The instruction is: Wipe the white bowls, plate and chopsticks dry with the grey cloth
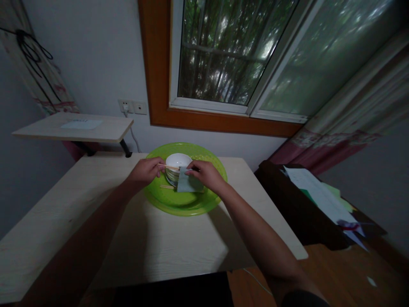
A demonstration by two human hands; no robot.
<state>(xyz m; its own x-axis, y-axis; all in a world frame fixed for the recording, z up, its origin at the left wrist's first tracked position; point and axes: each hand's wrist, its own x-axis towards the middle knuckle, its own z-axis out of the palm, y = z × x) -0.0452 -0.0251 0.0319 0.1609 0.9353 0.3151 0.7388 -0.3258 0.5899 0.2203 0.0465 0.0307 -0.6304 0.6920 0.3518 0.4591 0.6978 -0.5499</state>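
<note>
My left hand (pixel 148 170) is closed around one end of a pair of light wooden chopsticks (pixel 171 167). At their other end, my right hand (pixel 204 171) pinches a grey-green cloth (pixel 189 183), which hangs down from the fingers. The cloth hides the far tips of the chopsticks. Just behind the hands, a stack of white bowls (pixel 179 158) stands on a round green tray (pixel 166 207). More chopsticks (pixel 166 186) lie on the tray in front of the bowls, partly covered by the cloth.
The tray rests on a pale wooden table (pixel 179 251) against the wall below a window (pixel 230 55). A raised shelf (pixel 111 128) with a paper on it stands at the left. To the right, a dark cabinet (pixel 300 213) carries papers (pixel 319 194).
</note>
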